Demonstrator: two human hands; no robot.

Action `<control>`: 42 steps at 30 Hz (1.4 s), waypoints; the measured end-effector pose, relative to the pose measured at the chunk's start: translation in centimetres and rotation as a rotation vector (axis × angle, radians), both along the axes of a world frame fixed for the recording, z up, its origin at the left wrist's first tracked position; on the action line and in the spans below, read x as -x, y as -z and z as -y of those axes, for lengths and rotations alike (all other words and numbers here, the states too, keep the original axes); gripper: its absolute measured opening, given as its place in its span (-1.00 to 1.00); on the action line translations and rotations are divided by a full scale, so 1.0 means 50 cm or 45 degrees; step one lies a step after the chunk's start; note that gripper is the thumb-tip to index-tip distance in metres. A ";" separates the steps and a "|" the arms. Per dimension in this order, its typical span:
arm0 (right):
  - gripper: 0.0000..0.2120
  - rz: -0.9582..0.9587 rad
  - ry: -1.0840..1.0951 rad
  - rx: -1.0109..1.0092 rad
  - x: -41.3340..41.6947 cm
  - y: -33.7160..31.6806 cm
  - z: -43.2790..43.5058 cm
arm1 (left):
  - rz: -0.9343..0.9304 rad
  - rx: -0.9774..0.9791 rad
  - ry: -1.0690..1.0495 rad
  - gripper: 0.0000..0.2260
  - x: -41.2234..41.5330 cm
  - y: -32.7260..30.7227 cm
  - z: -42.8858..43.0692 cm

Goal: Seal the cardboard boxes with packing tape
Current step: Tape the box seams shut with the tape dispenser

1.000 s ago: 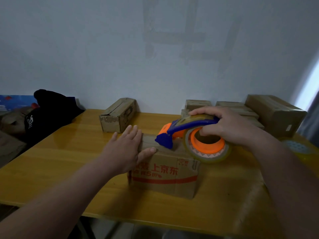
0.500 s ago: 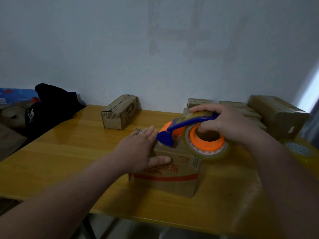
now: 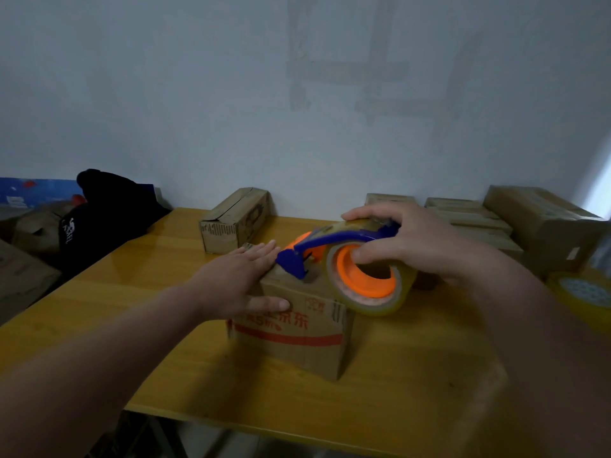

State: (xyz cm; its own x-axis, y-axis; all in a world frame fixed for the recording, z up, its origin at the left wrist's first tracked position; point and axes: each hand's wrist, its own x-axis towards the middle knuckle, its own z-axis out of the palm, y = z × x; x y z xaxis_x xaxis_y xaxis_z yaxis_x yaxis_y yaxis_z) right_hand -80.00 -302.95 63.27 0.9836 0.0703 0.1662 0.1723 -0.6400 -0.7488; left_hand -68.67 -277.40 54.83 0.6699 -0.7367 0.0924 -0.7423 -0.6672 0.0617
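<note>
A small cardboard box (image 3: 297,338) with red print stands on the yellow table (image 3: 132,292) in front of me. My left hand (image 3: 238,282) lies flat on the box's top left part, fingers straight, thumb down its front face. My right hand (image 3: 406,246) grips a blue and orange tape dispenser (image 3: 334,242) loaded with a roll of clear tape (image 3: 370,282). The dispenser's blue nose rests on the box top just right of my left fingertips.
Another small box (image 3: 231,219) lies behind, near the wall. Several more boxes (image 3: 496,223) are stacked at the back right. A spare tape roll (image 3: 582,292) sits at the right edge. A black bag (image 3: 105,213) lies at the back left.
My left hand slid further across the box top toward the dispenser. The dispenser tipped its nose down onto the box while my right hand kept its grip.
</note>
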 end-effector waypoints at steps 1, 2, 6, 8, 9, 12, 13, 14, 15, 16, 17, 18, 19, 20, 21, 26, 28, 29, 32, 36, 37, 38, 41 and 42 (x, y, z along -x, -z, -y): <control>-0.55 0.001 0.019 0.017 0.008 -0.002 0.014 | 0.001 -0.027 -0.024 -0.06 -0.001 0.000 0.001; -0.57 -0.001 0.043 0.014 0.017 -0.002 0.028 | 0.003 -0.048 -0.041 -0.04 -0.003 0.001 0.001; -0.56 -0.034 0.054 -0.020 0.045 0.025 0.061 | -0.003 -0.089 -0.067 0.00 -0.009 -0.002 0.006; -0.53 -0.020 0.058 -0.028 0.050 0.040 0.062 | -0.001 -0.127 -0.077 0.02 -0.008 -0.006 0.011; -0.52 -0.018 0.056 -0.030 0.051 0.045 0.063 | -0.001 -0.147 -0.089 0.02 -0.005 -0.008 0.015; -0.49 -0.013 0.053 -0.049 0.052 0.060 0.076 | 0.005 -0.178 -0.170 0.07 0.013 -0.011 0.032; -0.48 -0.008 0.056 -0.059 0.053 0.065 0.080 | 0.007 -0.178 -0.189 0.09 0.020 -0.011 0.038; -0.48 -0.002 0.056 -0.065 0.054 0.071 0.083 | 0.009 -0.176 -0.190 0.11 0.028 -0.010 0.044; -0.47 0.003 0.053 -0.067 0.055 0.076 0.085 | 0.016 -0.171 -0.174 0.12 0.037 -0.008 0.050; -0.47 0.006 0.048 -0.074 0.056 0.080 0.086 | 0.027 -0.163 -0.145 0.11 0.045 -0.006 0.058; -0.47 0.008 0.045 -0.089 0.056 0.084 0.088 | 0.039 -0.151 -0.109 0.10 0.053 -0.003 0.066; -0.46 0.006 0.045 -0.106 0.056 0.087 0.090 | 0.049 -0.138 -0.074 0.09 0.061 -0.001 0.074; -0.46 0.004 0.046 -0.123 0.057 0.090 0.091 | 0.060 -0.124 -0.046 0.08 0.067 0.001 0.080; -0.46 0.003 0.048 -0.137 0.058 0.094 0.093 | 0.070 -0.113 -0.031 0.07 0.070 0.003 0.085; -0.46 0.005 0.048 -0.151 0.058 0.098 0.094 | 0.076 -0.102 -0.024 0.06 0.072 0.003 0.086; -0.41 0.039 0.062 -0.216 0.056 0.107 0.076 | 0.019 -0.069 0.027 -0.01 0.060 0.000 0.073; -0.42 0.078 0.079 -0.214 0.050 0.110 0.057 | -0.017 -0.039 0.047 -0.05 0.048 -0.005 0.060; -0.43 0.094 0.084 -0.213 0.046 0.112 0.045 | -0.027 -0.024 0.054 -0.07 0.039 -0.008 0.051; -0.45 0.107 0.099 -0.216 0.033 0.116 0.015 | -0.038 -0.015 0.064 -0.14 0.014 -0.011 0.027; -0.47 0.103 0.107 -0.214 0.032 0.102 0.018 | -0.019 -0.020 0.052 -0.13 0.003 -0.008 0.023; -0.47 0.097 0.098 -0.209 0.033 0.098 0.021 | -0.015 -0.023 0.049 -0.14 0.002 -0.007 0.023; -0.46 0.085 0.085 -0.199 0.035 0.094 0.024 | -0.017 -0.026 0.051 -0.14 0.001 -0.007 0.022; -0.46 0.067 0.073 -0.139 0.045 0.079 0.043 | -0.047 -0.040 0.054 -0.09 -0.001 -0.006 0.019; -0.48 0.078 0.083 -0.117 0.051 0.073 0.056 | -0.043 -0.047 0.049 -0.10 -0.002 -0.006 0.020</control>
State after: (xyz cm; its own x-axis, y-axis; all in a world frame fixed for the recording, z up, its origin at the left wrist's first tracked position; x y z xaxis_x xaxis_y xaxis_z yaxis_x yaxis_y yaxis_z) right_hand -82.56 -305.74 59.62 0.9733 -0.0116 0.2292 0.1801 -0.5808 -0.7939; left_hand -68.56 -278.40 55.15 0.6432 -0.7645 0.0430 -0.7654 -0.6405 0.0629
